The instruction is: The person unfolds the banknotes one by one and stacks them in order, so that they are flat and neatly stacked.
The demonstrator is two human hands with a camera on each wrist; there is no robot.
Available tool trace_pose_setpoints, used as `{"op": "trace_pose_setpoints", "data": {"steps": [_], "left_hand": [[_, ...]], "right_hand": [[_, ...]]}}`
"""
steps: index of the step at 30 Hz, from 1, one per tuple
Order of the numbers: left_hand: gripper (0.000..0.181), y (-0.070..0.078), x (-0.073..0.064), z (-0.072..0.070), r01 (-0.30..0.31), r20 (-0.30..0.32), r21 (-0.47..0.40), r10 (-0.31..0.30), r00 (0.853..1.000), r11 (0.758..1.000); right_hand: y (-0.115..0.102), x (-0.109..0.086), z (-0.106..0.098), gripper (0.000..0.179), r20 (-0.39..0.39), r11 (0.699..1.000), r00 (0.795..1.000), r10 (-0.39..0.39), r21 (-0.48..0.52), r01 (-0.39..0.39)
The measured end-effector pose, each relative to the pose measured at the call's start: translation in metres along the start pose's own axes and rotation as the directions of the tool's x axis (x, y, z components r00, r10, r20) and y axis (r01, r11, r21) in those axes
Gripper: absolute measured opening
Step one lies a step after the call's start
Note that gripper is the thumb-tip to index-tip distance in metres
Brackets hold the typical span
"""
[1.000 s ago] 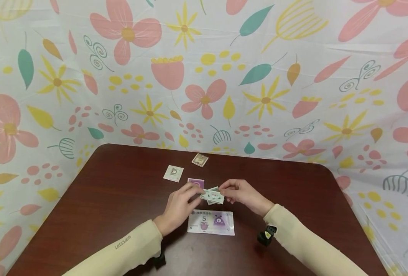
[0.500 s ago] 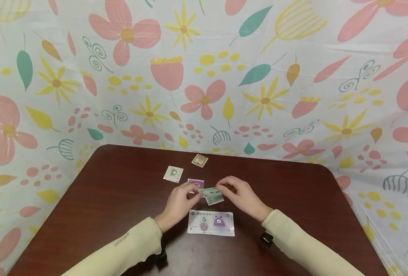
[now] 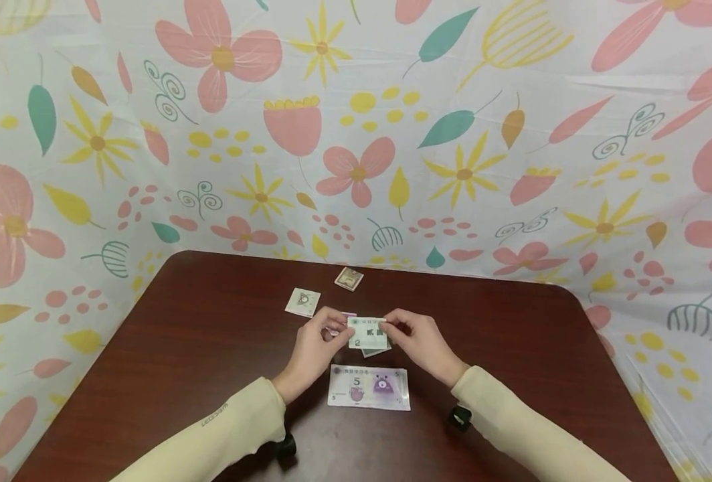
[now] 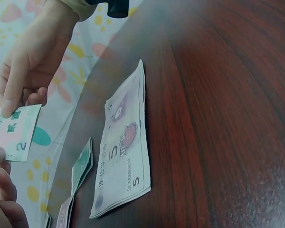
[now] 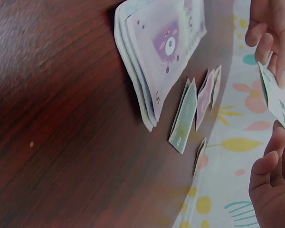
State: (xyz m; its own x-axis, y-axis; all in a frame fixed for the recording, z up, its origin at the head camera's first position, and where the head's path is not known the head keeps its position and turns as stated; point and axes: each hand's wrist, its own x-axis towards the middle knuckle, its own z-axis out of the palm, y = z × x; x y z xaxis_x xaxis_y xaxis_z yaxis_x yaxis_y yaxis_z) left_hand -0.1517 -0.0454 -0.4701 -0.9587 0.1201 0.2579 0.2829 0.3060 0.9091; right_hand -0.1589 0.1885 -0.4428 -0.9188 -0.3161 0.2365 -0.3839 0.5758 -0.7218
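Both hands hold a small green play banknote (image 3: pixel 367 334) marked 2, its printed face turned toward the head camera. My left hand (image 3: pixel 312 345) pinches its left end between thumb and fingers. At the other end, my right hand (image 3: pixel 423 343) pinches the upper corner. Under it lies another folded green banknote (image 3: pixel 377 351), partly covered in the head view. Behind my left fingers, a folded purple banknote (image 3: pixel 348 315) is mostly hidden. Nearer the person, a stack of purple 5 banknotes (image 4: pixel 123 147) lies flat on the table.
A folded pale grey banknote (image 3: pixel 302 302) and a folded brown banknote (image 3: pixel 348 279) lie farther back on the dark wooden table (image 3: pixel 211 335). A flower-patterned cloth (image 3: pixel 356 134) hangs behind the table's back edge and along its sides.
The green banknote was lying low over the other green one, then was tilted edge-on. Now it stands raised with its 2 side showing. Both hands moved with it; the other notes stayed put.
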Motion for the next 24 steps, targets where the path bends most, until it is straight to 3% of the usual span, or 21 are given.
{"op": "trace_pose_setpoints", "data": {"steps": [24], "left_hand": [[0.012, -0.0044, -0.0033, 0.0067, -0.03, -0.06, -0.055, 0.026, 0.998, 0.998]], "right_hand": [[0.0005, -0.0021, 0.0068, 0.004, -0.017, 0.993, 0.998, 0.067, 0.096, -0.065]]}}
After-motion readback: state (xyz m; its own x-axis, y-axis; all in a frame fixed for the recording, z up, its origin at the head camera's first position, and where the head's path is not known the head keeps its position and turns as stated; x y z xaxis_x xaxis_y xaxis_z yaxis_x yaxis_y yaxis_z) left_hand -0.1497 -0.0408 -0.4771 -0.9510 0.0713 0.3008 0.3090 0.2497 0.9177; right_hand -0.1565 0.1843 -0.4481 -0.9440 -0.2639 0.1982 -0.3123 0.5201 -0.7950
